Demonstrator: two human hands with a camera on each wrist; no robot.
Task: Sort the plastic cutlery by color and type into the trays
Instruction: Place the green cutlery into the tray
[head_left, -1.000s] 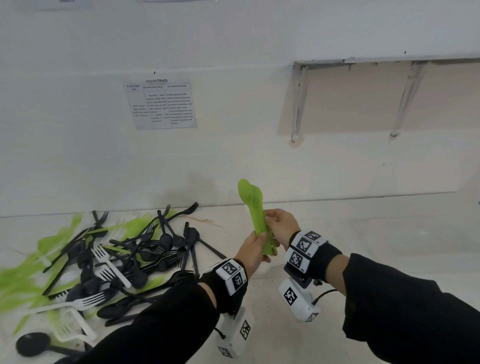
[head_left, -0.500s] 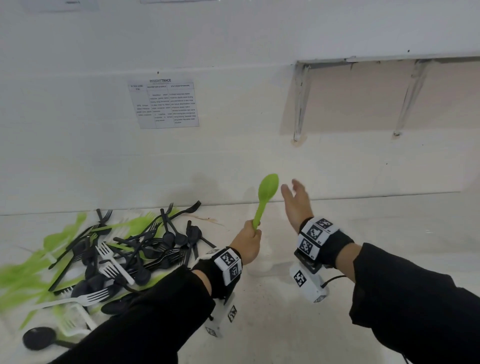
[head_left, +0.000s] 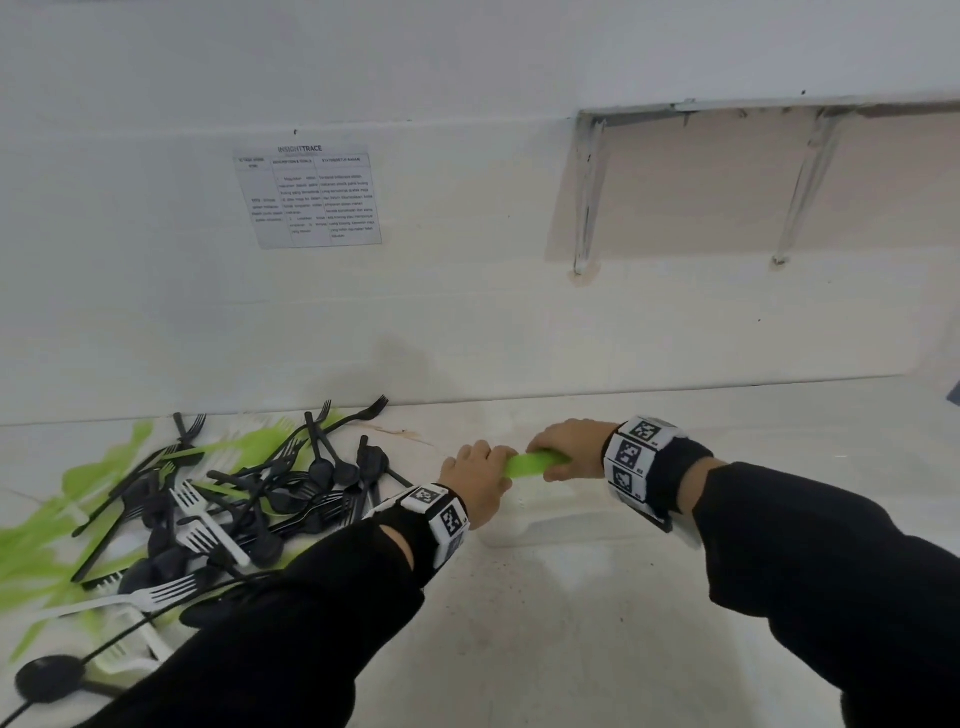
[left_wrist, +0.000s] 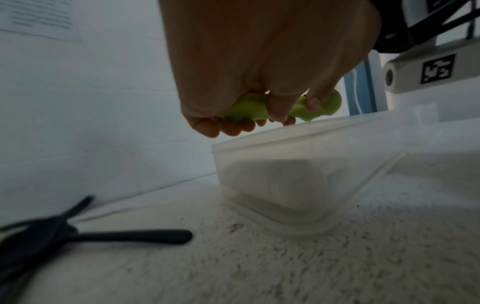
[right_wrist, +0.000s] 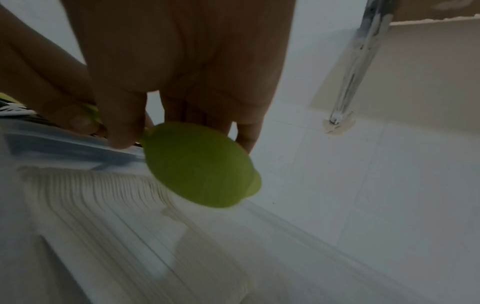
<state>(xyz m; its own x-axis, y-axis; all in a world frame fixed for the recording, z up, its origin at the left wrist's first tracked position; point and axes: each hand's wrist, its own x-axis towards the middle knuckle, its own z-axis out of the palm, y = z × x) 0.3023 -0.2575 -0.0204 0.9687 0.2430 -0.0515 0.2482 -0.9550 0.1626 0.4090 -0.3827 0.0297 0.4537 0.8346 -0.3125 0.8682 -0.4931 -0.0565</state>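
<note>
Item: bunch of lime-green plastic spoons (head_left: 530, 464), bowls nested. It was held level over the clear plastic tray (left_wrist: 298, 148), just above the rim. The handle end was enclosed by the curled fingers of the left hand (head_left: 475, 480); the bowl end was pinched by the right hand (head_left: 569, 449), with the round bowl (right_wrist: 200, 164) protruding below the fingertips. Both hands were thus grasping the bunch.

Risks, as judged: a release made before the bunch was aligned with the tray's length would probably leave one end riding on the rim, from which the spoons could tip out. The smooth nested bowls could slide apart under an uneven grip and scatter. The tray looked light and could be shoved along the counter by a knuckle.

Edges and room: the white speckled counter (left_wrist: 259, 267) was bounded at the back by the white wall (head_left: 467, 338), near the tray. To the left, a mixed heap of black, white and green plastic cutlery (head_left: 218, 499) was lying, its nearest black handle (left_wrist: 145, 236) a little short of the tray. Open counter was seen to the right and toward the person. The tray's contents could not be made out.
</note>
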